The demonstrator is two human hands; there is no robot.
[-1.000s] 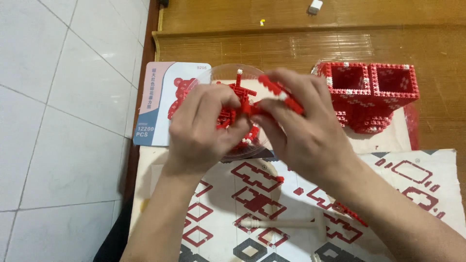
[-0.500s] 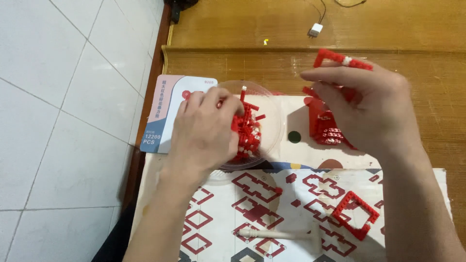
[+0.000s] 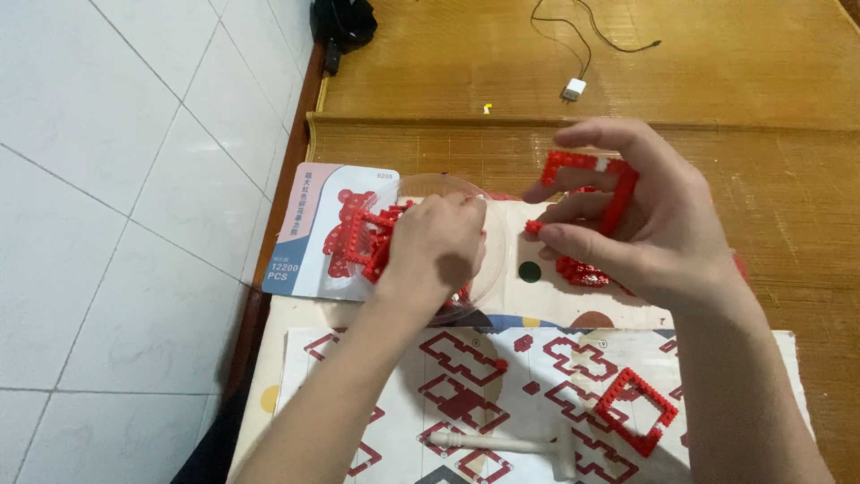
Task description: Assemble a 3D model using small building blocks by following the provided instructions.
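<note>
White charger plug (image 3: pixel 574 89) and black bag (image 3: pixel 343 20) on mat.

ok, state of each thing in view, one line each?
Left hand: inside clear bowl, among loose red bricks.
Right hand: raised, pinching a red brick frame.
Square frame: flat on instruction sheet, untouched.
White tool: lying on sheet.
Booklet: under bowl's edge.
Charger: lying on mat.

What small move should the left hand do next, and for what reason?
Probably the left hand should pick one small red brick from the clear round bowl and lift it toward the right hand. Its fingers are already down among the loose red pieces, while the right hand holds a red brick frame raised above the mat, with its open side facing the bowl.
</note>
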